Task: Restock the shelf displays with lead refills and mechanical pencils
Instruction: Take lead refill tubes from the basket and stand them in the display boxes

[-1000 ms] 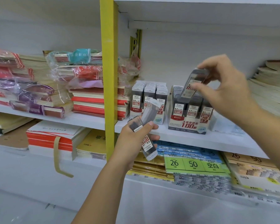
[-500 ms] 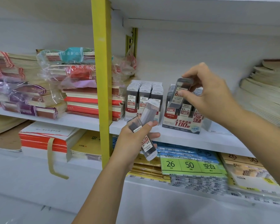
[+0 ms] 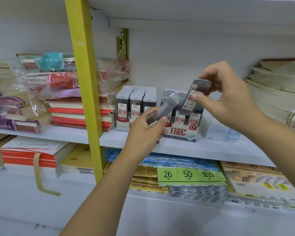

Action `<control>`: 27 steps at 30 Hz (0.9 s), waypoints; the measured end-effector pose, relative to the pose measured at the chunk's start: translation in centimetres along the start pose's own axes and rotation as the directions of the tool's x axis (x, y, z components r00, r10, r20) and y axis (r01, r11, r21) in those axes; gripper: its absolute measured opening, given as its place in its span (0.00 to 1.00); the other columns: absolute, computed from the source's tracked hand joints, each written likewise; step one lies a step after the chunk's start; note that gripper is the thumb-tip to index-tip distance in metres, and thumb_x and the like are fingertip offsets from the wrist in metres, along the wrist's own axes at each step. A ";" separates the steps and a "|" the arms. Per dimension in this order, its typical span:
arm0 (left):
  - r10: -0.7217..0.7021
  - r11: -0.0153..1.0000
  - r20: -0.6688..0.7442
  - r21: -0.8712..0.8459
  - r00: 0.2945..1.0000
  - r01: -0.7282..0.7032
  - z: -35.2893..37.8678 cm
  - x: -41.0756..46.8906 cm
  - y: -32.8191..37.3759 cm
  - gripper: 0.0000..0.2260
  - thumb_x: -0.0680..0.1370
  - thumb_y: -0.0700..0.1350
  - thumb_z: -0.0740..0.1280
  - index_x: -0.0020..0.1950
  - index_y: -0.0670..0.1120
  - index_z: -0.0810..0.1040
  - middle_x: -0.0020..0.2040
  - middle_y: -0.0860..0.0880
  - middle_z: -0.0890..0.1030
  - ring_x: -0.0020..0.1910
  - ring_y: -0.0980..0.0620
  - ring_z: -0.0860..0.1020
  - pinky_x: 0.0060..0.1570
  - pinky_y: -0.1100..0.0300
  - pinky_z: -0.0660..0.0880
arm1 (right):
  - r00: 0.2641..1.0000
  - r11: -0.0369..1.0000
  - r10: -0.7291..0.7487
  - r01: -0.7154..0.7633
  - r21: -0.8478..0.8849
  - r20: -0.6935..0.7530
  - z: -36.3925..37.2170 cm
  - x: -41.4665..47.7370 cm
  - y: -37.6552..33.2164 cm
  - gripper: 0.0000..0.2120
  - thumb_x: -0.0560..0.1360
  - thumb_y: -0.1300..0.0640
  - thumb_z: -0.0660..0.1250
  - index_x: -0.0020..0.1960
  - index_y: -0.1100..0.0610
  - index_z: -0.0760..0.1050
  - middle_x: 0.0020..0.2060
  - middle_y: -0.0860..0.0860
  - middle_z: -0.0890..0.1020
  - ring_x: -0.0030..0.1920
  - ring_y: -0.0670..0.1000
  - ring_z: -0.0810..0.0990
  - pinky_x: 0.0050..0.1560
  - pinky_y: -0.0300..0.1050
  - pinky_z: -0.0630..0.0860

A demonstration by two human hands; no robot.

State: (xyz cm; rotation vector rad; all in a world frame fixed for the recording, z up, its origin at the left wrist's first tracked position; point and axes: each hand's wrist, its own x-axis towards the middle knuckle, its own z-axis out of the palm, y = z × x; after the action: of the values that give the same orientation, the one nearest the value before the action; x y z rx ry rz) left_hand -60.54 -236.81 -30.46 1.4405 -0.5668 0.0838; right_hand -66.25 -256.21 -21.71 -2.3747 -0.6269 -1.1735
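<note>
Two display boxes of lead refill cases stand on the white middle shelf (image 3: pixel 143 143): a 0.5 box (image 3: pixel 134 108) on the left and a 0.7 box (image 3: pixel 184 126) on the right. My right hand (image 3: pixel 228 97) pinches one grey refill case (image 3: pixel 196 94), tilted, just above the right box's back rows. My left hand (image 3: pixel 146 132) grips several refill cases (image 3: pixel 162 109) in front of the two boxes; its lower cases are hidden behind the hand.
A yellow upright post (image 3: pixel 85 92) divides the shelving on the left. Wrapped notebook stacks (image 3: pixel 46 92) fill the left bay, paper stacks (image 3: pixel 278 92) sit at the right. Label packs (image 3: pixel 191 174) lie on the shelf below. A clear empty tray (image 3: pixel 220 132) stands right of the 0.7 box.
My right hand has carried its refill case lower, toward the 0.7 box. My left hand has risen with its cases, closer to the display boxes.
</note>
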 end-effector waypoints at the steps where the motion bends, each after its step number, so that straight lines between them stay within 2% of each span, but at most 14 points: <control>1: 0.017 0.999 0.013 0.032 1.000 -0.018 0.1 0.1 0.0 0.12 0.81 0.45 0.67 0.52 0.65 0.79 0.42 0.53 0.86 0.42 0.54 0.85 0.38 0.64 0.82 | 1.000 1.000 -0.006 0.006 -0.004 -0.006 -0.3 0.0 0.2 0.19 0.71 0.63 0.73 0.54 0.51 0.68 0.41 0.45 0.77 0.40 0.47 0.77 0.45 0.34 0.74; 4: 0.060 0.993 0.057 0.099 0.997 -0.066 0.3 0.1 -0.1 0.18 0.81 0.45 0.67 0.48 0.72 0.78 0.44 0.55 0.84 0.42 0.53 0.85 0.42 0.53 0.82 | 1.000 1.000 -0.005 0.005 -0.024 -0.007 -1.0 -0.2 0.7 0.20 0.71 0.63 0.74 0.54 0.49 0.67 0.41 0.42 0.77 0.40 0.45 0.77 0.45 0.29 0.73; 6: 0.068 0.991 0.082 0.113 0.994 -0.077 0.6 0.1 -0.1 0.18 0.81 0.45 0.67 0.47 0.73 0.78 0.44 0.55 0.84 0.43 0.52 0.84 0.42 0.52 0.83 | 1.000 0.999 -0.010 0.011 -0.048 0.018 -1.1 -0.6 0.9 0.19 0.71 0.63 0.73 0.54 0.49 0.68 0.42 0.42 0.76 0.41 0.44 0.76 0.45 0.30 0.73; 9: 0.066 0.985 0.119 0.151 0.991 -0.084 1.0 0.2 -0.3 0.17 0.81 0.46 0.66 0.47 0.73 0.78 0.43 0.61 0.84 0.43 0.54 0.84 0.42 0.53 0.84 | 0.998 0.995 -0.026 0.030 -0.092 0.049 -1.0 -1.2 1.1 0.18 0.72 0.63 0.72 0.55 0.49 0.68 0.42 0.45 0.75 0.42 0.45 0.75 0.46 0.33 0.74; 13: 0.061 0.974 0.135 0.208 0.989 -0.088 1.2 0.6 -0.5 0.13 0.81 0.46 0.67 0.48 0.68 0.78 0.36 0.62 0.82 0.37 0.60 0.82 0.39 0.60 0.83 | 0.999 0.994 -0.022 0.027 -0.104 0.047 -1.2 -1.3 1.7 0.17 0.72 0.61 0.72 0.55 0.50 0.68 0.43 0.44 0.75 0.42 0.43 0.74 0.46 0.31 0.73; 17: 0.046 0.972 0.126 0.223 0.991 -0.074 1.3 1.4 -0.3 0.09 0.81 0.46 0.67 0.51 0.62 0.79 0.30 0.58 0.79 0.29 0.59 0.78 0.31 0.65 0.78 | 0.999 0.996 -0.017 0.019 -0.084 0.035 -1.2 -0.9 2.0 0.17 0.73 0.62 0.72 0.55 0.51 0.69 0.44 0.44 0.75 0.41 0.44 0.75 0.46 0.36 0.73; 19: 0.023 0.974 0.122 0.221 0.992 -0.050 1.3 1.7 -0.2 0.08 0.81 0.46 0.67 0.51 0.62 0.79 0.28 0.56 0.79 0.28 0.58 0.78 0.29 0.67 0.76 | 1.000 0.997 -0.022 0.024 -0.078 0.016 -1.3 -0.8 2.2 0.18 0.73 0.63 0.72 0.55 0.50 0.68 0.44 0.45 0.76 0.42 0.44 0.75 0.47 0.35 0.73; 24: -0.032 0.981 0.109 0.192 0.994 0.011 1.3 2.2 -0.4 0.07 0.81 0.47 0.68 0.56 0.58 0.81 0.37 0.54 0.82 0.32 0.58 0.81 0.36 0.57 0.83 | 0.997 0.996 -0.007 0.014 -0.090 0.077 -1.1 -0.8 2.8 0.16 0.73 0.60 0.72 0.55 0.49 0.69 0.43 0.36 0.74 0.44 0.40 0.76 0.48 0.37 0.74; 27: -0.046 0.986 0.099 0.164 0.994 0.029 1.2 2.3 -0.6 0.07 0.80 0.47 0.68 0.56 0.58 0.81 0.40 0.54 0.83 0.33 0.58 0.81 0.35 0.60 0.81 | 0.996 0.999 0.026 -0.025 -0.020 0.087 -0.9 -0.8 3.0 0.19 0.73 0.61 0.72 0.55 0.44 0.68 0.45 0.37 0.76 0.44 0.40 0.77 0.48 0.34 0.75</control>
State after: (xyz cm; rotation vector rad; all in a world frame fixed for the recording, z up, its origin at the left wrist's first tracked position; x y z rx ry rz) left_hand -58.75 -238.68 -29.99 1.6203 -0.6275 0.0266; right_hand -65.57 -259.29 -22.36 -2.4534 -0.6143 -1.0746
